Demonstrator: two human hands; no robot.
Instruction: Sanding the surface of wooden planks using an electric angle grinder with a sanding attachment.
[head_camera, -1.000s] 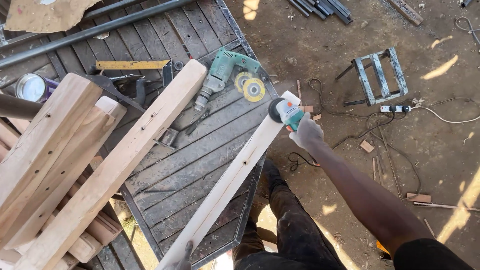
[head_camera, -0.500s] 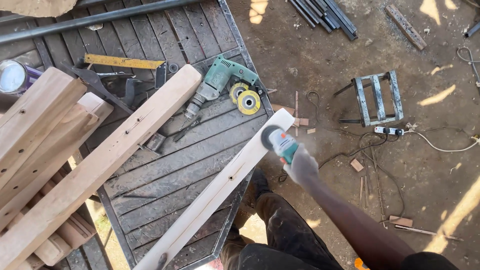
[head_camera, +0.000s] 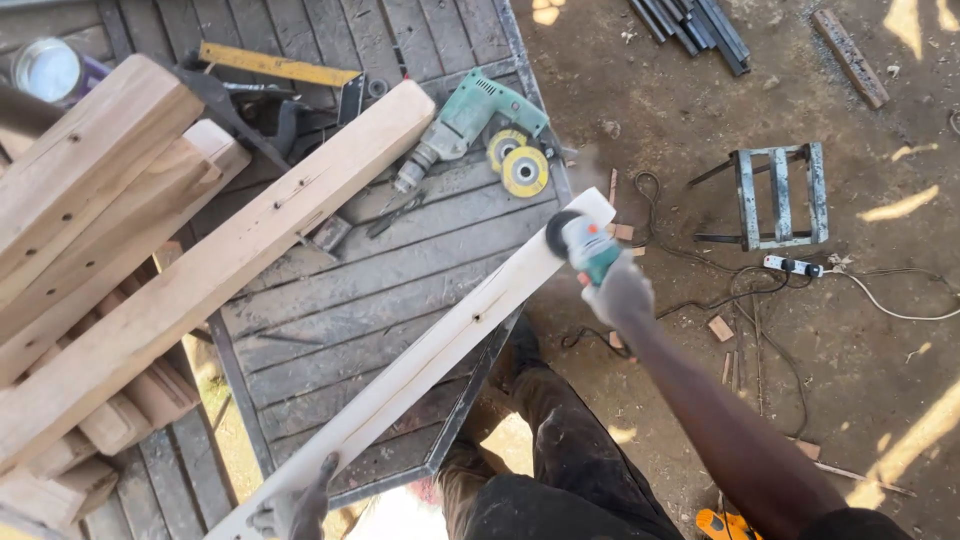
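Head view: right hand (head_camera: 622, 290) clamped on the angle grinder (head_camera: 580, 243) at the pale plank's (head_camera: 440, 350) far end, left hand (head_camera: 295, 510) pinning its near end on the counter (head_camera: 400, 270); unclamped, the plank could kick sideways.

Outdoor carpentry yard: bare dirt ground (head_camera: 800, 400) at right, plank worktable (head_camera: 400, 270) at centre, timber beams (head_camera: 150, 250) stacked left, electric drill (head_camera: 470, 120) and grinding discs (head_camera: 520, 165) above centre.
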